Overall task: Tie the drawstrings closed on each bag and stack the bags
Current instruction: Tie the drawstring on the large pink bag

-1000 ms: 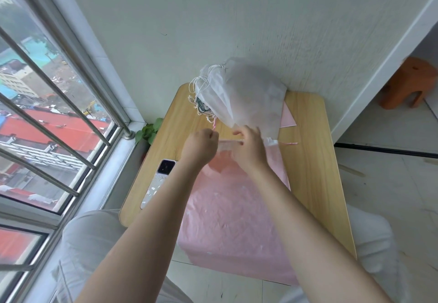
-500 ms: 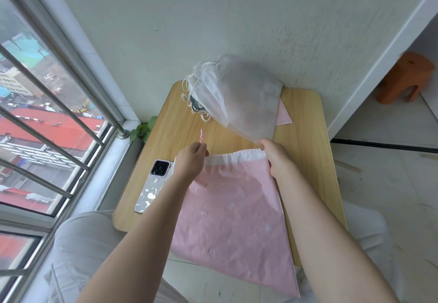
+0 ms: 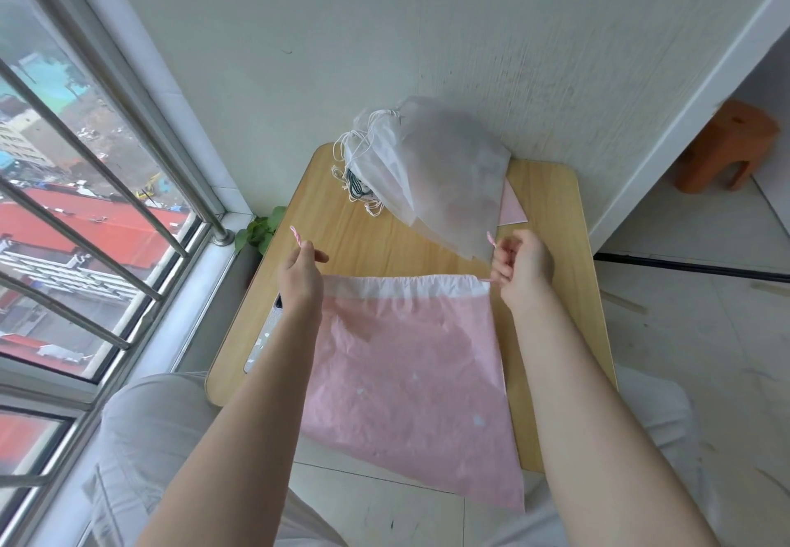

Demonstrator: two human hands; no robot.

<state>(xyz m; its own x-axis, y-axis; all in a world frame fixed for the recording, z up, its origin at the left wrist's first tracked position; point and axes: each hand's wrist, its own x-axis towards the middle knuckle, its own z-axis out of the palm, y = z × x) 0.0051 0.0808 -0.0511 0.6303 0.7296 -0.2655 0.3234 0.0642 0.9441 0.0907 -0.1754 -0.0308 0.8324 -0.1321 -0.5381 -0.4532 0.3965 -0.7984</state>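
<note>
Pink drawstring bag [image 3: 410, 375]: thin, limp, light; my left hand [image 3: 300, 275] and right hand [image 3: 522, 268] each pinch a striped cord end, fingers clamped

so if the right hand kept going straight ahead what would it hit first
Probably the white bags: the right hand, pinching a pink string, points away from the body toward their near edge. Depth is unclear.

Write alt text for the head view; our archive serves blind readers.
A person's left hand and right hand each pinch a pink drawstring end at the top corners of a pink bag lying on a small wooden table. Behind it lies a pile of white bags.
</note>
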